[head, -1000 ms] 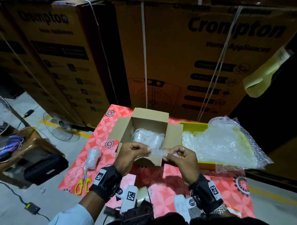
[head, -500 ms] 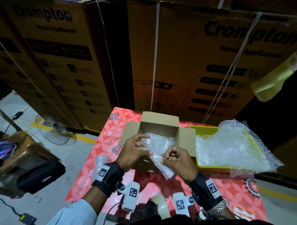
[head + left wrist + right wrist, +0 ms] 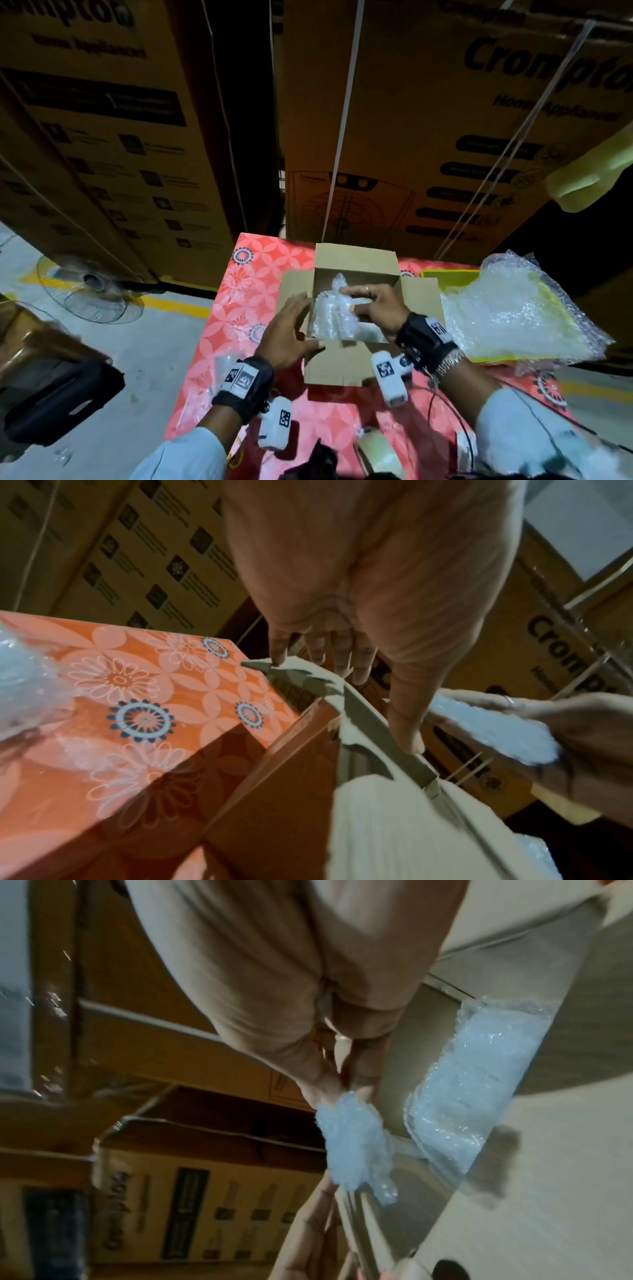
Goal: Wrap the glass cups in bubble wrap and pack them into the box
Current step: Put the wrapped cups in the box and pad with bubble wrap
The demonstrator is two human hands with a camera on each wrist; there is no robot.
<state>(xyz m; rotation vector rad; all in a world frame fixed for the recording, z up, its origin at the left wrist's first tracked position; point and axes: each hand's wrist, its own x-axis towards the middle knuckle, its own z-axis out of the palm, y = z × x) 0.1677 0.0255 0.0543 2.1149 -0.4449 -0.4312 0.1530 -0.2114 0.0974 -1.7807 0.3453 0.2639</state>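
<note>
Left hand [image 3: 286, 334] is spread flat, fingers straight, palm down. Right hand [image 3: 375, 308] reaches leftward, its fingertips [image 3: 342, 1093] pinching.

Warehouse / stockroom for home appliances. Tall stacked cartons [image 3: 445, 120] printed "Crompton Home Appliances", bound with strapping, wall off the whole back. Bare concrete floor [image 3: 144, 346] with a painted yellow line [image 3: 178, 306]. Pedestal fan head [image 3: 90, 293] lying on the floor. Small worktop [image 3: 253, 291] in a red floral cover, set up as a packing spot.
</note>
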